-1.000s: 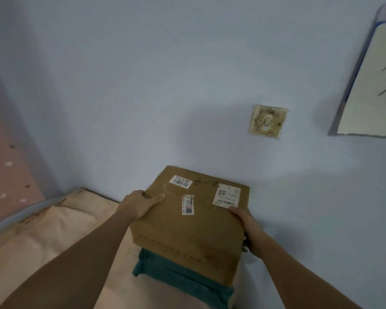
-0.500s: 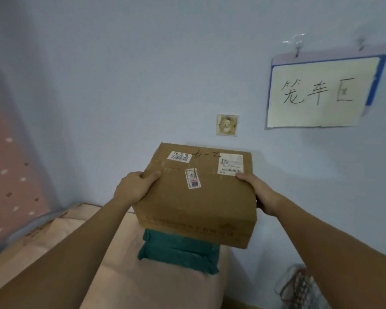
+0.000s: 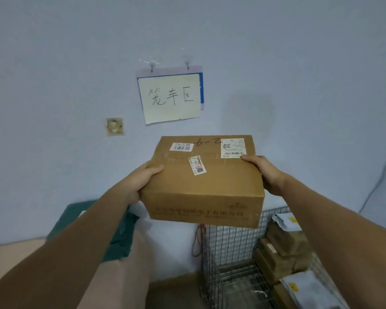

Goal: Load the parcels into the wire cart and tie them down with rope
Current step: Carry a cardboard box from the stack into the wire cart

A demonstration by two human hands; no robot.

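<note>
I hold a brown cardboard parcel [image 3: 206, 186] with barcode labels in the air, level, in front of the wall. My left hand [image 3: 138, 181] grips its left side and my right hand [image 3: 266, 172] grips its right side. Below and to the right stands the wire cart [image 3: 212, 270], a grey mesh cage with several parcels [image 3: 288, 248] stacked along its right side. A red rope [image 3: 197, 239] hangs at the cart's near-left corner. A dark green soft parcel [image 3: 118, 233] lies on the tan surface at the left, partly hidden by my left forearm.
A handwritten paper sign [image 3: 171, 97] hangs on the pale blue wall above the parcel, with an old wall socket [image 3: 114, 126] to its left. The tan covered surface [image 3: 9, 257] fills the lower left. The cart's left half shows bare mesh floor.
I have swung the cardboard parcel from above the green parcel to the right, over the wire cart. The view turned right too, bringing the cart and its stacked parcels into sight.
</note>
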